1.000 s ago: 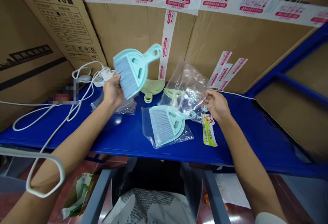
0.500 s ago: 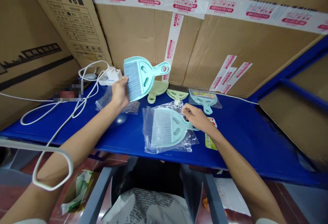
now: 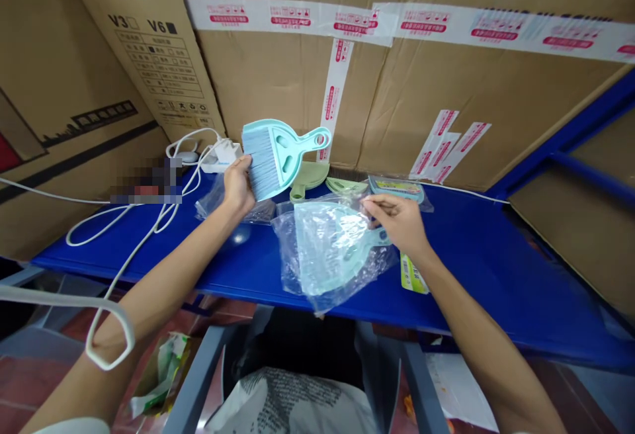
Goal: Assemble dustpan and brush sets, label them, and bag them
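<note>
In my left hand point(image 3: 238, 186) is a light blue dustpan and brush set point(image 3: 278, 158), gripped at its bristle end and raised above the table, its handle pointing right. My right hand point(image 3: 397, 219) pinches the upper right edge of a clear plastic bag point(image 3: 292, 268). Beneath the bag's film lies a second light blue dustpan and brush set point(image 3: 325, 249), its handle under my right hand. Behind are a green dustpan point(image 3: 312, 174), a partly covered green brush point(image 3: 342, 186) and a bagged light blue set point(image 3: 397, 187).
A yellow-green card point(image 3: 413, 276) lies right of the bag on the blue table point(image 3: 476, 268). White cables point(image 3: 133, 252) and a power strip point(image 3: 221, 156) are at the left. A large cardboard box point(image 3: 278, 77) stands along the back.
My right hand has drawn the clear bag upward and over the lower set, which the film now covers more. My left hand still holds its set nearly in place. The view has shifted slightly.
</note>
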Demonstrator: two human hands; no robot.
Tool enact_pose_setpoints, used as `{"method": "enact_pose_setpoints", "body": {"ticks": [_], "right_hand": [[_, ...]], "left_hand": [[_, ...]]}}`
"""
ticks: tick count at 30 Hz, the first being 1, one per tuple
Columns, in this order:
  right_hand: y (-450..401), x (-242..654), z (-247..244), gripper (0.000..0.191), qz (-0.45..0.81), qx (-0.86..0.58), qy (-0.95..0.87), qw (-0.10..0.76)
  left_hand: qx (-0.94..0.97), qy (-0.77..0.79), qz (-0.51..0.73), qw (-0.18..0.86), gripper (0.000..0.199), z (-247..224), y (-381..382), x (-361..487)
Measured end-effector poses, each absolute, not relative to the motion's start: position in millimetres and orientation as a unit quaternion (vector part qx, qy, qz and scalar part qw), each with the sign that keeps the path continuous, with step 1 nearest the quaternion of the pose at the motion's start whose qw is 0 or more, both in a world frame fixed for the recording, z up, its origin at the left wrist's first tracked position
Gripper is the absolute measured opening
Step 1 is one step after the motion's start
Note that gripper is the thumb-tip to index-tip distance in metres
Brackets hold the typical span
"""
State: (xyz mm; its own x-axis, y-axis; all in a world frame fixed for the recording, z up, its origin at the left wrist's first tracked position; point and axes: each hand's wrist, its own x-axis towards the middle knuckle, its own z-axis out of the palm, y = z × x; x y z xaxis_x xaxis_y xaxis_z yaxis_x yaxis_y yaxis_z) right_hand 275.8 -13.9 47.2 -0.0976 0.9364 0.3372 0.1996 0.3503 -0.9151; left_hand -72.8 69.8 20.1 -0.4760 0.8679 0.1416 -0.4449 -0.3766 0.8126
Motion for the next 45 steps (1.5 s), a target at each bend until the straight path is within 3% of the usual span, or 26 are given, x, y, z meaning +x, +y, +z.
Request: {"method": "enact_pose_setpoints", "body": {"ticks": [6,14,17,19,26,36,45], "right_hand": [[-2.8,310.0,65.0,0.022,0.278,-0.416,-0.604,0.621],[9.8,317.3,62.4,0.026,0.308,-0.413,-0.552,0.655],[11.1,313.9,60.6,0.031,0.347,-0.398,-0.521,0.671],[11.7,311.0,58.0,0.033,0.368,-0.392,-0.507,0.674],[7.1,297.0,49.5,0.038,0.376,-0.423,-0.513,0.645],[-4.7,291.1,57.4,0.023,0.227,-0.424,-0.566,0.67],[-12.1,283.7,57.2,0.021,0.208,-0.41,-0.563,0.687]], "left_hand": [[0.423,0.386,0.732,0.369,0.03,26.0,53.0,-54.4],[0.586,0.381,0.615,0.365,0.041,22.2,16.8,-26.2],[0.66,0.38,0.577,0.296,0.016,26.3,9.5,-24.3],[0.681,0.379,0.562,0.276,0.021,29.1,5.3,-22.7],[0.72,0.358,0.523,0.28,0.022,30.0,-8.5,-8.8],[0.687,0.357,0.544,0.323,0.03,31.3,-6.9,-5.9],[0.633,0.351,0.566,0.395,0.029,19.1,-0.1,-8.7]]}}
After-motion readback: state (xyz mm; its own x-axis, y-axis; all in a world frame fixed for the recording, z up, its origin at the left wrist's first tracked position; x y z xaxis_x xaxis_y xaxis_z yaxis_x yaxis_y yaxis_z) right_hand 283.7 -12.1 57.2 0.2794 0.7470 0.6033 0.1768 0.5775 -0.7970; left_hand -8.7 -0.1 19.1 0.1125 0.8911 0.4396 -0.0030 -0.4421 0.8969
